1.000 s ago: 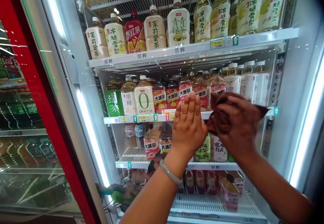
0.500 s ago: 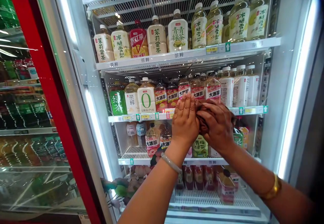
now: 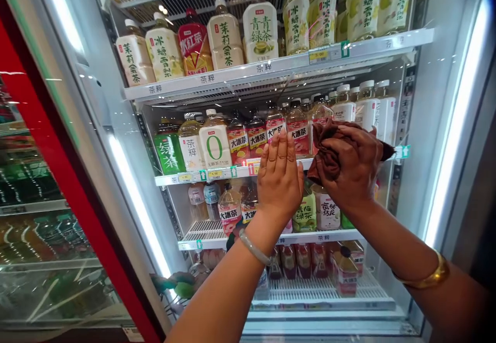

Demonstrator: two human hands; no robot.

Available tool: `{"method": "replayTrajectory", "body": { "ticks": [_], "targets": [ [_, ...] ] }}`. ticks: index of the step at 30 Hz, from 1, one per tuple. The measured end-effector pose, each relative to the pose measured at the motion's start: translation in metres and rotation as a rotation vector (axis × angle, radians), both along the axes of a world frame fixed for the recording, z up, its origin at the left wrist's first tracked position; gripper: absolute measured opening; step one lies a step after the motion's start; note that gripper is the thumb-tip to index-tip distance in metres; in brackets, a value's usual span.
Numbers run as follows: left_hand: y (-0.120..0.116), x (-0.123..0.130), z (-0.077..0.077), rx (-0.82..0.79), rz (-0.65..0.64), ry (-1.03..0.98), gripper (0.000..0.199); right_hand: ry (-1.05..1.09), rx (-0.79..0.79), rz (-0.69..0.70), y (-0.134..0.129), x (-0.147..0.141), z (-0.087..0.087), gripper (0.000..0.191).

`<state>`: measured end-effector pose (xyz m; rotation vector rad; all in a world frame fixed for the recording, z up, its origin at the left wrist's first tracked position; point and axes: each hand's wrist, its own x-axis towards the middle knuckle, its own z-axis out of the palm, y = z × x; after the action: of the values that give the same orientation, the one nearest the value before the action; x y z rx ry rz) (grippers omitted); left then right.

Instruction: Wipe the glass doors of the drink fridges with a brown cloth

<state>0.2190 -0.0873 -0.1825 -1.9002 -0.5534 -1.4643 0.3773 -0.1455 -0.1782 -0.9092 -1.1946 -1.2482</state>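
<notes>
My left hand [image 3: 279,177] is held up with its fingers straight and close together, palm forward. It appears to rest flat on the glass in front of the cooler shelves, before the middle row of bottles. To its right, my right hand [image 3: 351,165] grips a bunched brown cloth [image 3: 329,152], its fingers curled over the folds. One end of the cloth sticks out on the far side of that hand. Behind the hands stand dark iced tea bottles [image 3: 298,132] with red and white labels, partly covered by fingers and cloth.
The upper shelf [image 3: 217,78] holds several large tea and pear drink bottles. Lower shelves carry more bottles, among them a green-labelled one [image 3: 305,211]. A bright light strip [image 3: 135,198] runs up the left side, beside a red frame [image 3: 77,219]. Reflections show in the glass.
My right hand has moved right and slightly up with the brown cloth, away from my left hand. Earlier the hands touched. The view has shifted closer, and the left hand stays flat.
</notes>
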Motion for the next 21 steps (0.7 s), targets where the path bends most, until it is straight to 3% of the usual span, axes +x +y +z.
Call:
{"method": "replayTrajectory", "body": {
  "ticks": [8, 16, 21],
  "targets": [
    [-0.0033, 0.0003, -0.0006, -0.020, -0.030, -0.005, 0.079, -0.028, -0.006, 0.023, -0.0014, 0.0042, 0.0002, 0.048],
    [-0.0063, 0.0022, -0.0022, 0.014, 0.092, -0.019, 0.070, -0.076, -0.035, 0.016, -0.0016, 0.0087, -0.0051, 0.040],
    [-0.0040, 0.0040, -0.0029, 0.019, 0.099, -0.018, 0.073, -0.093, -0.038, -0.003, -0.0015, 0.0083, -0.0059, 0.040]
  ]
}}
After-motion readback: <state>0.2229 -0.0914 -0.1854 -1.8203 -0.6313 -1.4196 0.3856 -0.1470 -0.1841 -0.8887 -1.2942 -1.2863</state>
